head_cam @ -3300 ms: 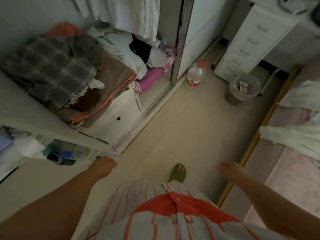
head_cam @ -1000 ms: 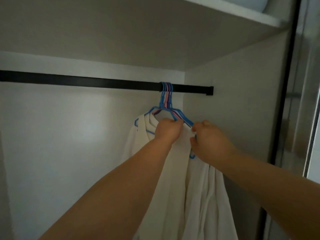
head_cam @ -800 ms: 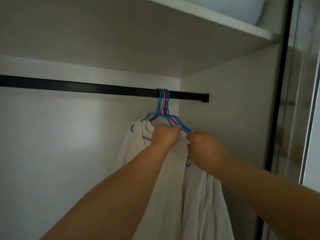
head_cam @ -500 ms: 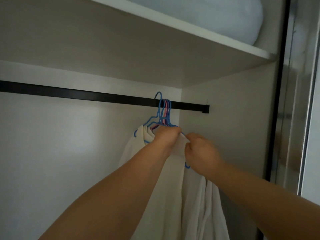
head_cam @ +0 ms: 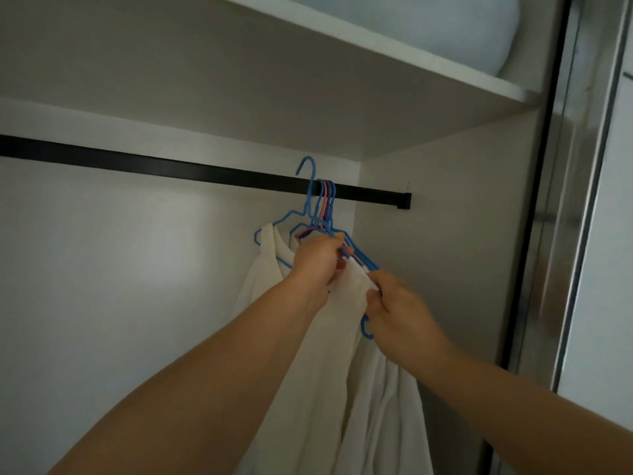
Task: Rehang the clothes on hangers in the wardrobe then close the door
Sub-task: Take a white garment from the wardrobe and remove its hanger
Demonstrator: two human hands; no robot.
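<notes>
A white shelf (head_cam: 394,60) spans the top of the view, its underside in grey shadow. On it, at the upper right, lies 1 pale blue rolled bundle of bedding (head_cam: 445,25), soft and rounded at its right end. Below the shelf, the plain white back wall (head_cam: 120,269) shows a brighter patch of light near its middle.

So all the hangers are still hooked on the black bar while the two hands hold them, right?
Not all. In the head view one blue hanger is lifted off the black bar, its hook above it. The other hangers stay hooked, and the left hand and right hand hold them.
</notes>
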